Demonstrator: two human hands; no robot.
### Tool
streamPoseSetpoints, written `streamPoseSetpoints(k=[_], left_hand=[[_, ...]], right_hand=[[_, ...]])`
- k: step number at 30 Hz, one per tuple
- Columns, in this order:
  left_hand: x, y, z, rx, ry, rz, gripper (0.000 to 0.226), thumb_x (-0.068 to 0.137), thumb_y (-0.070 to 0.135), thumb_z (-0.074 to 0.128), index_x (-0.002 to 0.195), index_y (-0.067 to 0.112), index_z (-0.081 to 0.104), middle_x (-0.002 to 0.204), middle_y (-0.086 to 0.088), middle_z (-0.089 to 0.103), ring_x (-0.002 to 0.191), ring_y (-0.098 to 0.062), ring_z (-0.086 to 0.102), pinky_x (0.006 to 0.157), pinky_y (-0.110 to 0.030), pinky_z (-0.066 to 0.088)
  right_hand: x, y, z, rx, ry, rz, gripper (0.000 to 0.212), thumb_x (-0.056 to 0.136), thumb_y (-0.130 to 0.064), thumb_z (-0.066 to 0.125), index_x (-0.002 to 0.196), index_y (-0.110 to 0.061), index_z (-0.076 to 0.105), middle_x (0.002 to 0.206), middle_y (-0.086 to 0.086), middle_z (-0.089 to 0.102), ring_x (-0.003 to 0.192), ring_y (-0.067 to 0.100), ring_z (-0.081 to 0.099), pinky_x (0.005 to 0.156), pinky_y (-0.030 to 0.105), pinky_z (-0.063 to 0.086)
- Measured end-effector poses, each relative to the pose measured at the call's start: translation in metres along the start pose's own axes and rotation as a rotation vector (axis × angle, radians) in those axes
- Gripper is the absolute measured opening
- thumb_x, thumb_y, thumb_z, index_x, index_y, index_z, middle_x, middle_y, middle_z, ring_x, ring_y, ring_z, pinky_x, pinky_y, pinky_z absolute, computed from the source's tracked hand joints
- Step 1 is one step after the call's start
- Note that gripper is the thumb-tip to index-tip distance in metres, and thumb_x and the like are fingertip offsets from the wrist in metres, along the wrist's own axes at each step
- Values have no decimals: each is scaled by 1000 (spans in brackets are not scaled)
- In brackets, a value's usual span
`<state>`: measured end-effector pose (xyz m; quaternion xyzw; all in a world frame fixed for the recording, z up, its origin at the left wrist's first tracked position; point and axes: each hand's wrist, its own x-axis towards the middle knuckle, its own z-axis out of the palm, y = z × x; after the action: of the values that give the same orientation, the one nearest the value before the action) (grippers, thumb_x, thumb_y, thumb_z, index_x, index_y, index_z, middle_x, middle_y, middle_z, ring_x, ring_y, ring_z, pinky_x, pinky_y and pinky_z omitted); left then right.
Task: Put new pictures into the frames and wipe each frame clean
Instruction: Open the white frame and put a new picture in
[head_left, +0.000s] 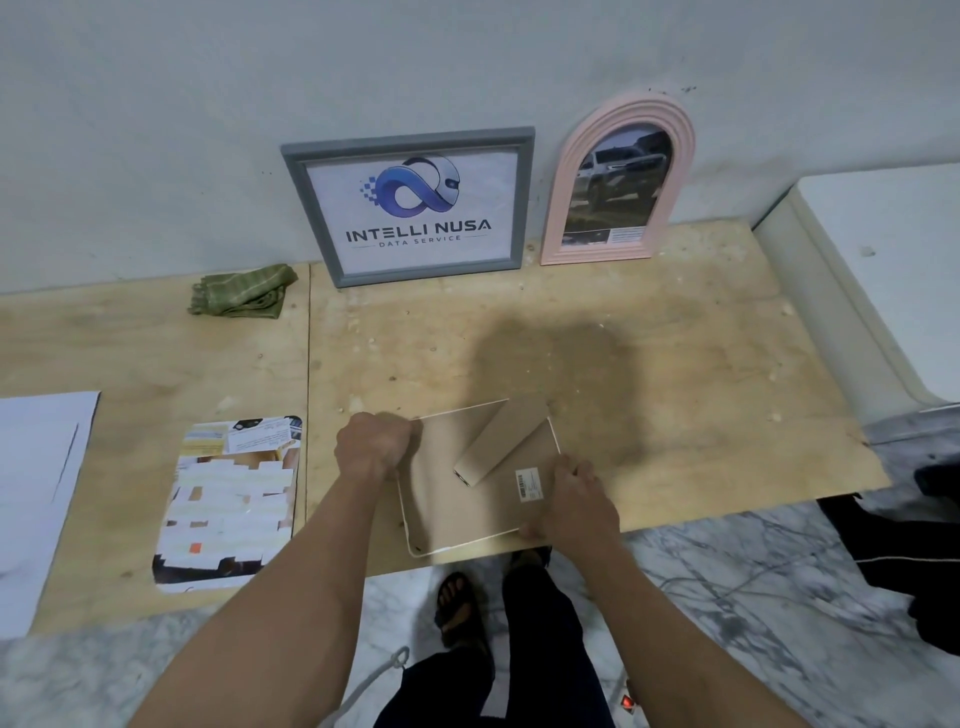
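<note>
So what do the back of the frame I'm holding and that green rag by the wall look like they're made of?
The frame back looks like matte brown cardboard or fibreboard: flat, dull tan, with a fold-out stand of the same stuff and a thin white rim, perhaps plastic. The green rag looks like woven cloth: soft crumpled folds, pale stripes and a fringed edge.

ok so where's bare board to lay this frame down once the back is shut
The widest free patch is the board between the face-down frame, the pink arched frame and the white ledge. A smaller bare strip runs from the green cloth down to the printed picture. The left edge is crowded with the picture and white paper.
</note>
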<state>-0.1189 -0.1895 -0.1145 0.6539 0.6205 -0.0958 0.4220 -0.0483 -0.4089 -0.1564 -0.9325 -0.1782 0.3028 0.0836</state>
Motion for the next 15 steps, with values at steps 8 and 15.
streamPoseSetpoints(k=[8, 15], left_hand=[[-3, 1, -3, -37, -68, 33, 29, 73, 32, 63, 73, 3, 62, 96, -22, 71, 75, -38, 74, 86, -43, 59], [3, 0, -10, -32, -93, 26, 25, 75, 24, 65, 78, -1, 63, 86, -19, 69, 67, -37, 73, 78, -43, 62]], right_hand=[[-3, 0, -2, 2, 5, -13, 102, 58, -45, 87, 135, -11, 29, 128, 7, 39, 119, 27, 44, 90, 38, 47], [-4, 1, 3, 12, 58, -27, 98, 61, -40, 86, 133, -10, 28, 128, 8, 41, 115, 27, 45, 87, 39, 48]])
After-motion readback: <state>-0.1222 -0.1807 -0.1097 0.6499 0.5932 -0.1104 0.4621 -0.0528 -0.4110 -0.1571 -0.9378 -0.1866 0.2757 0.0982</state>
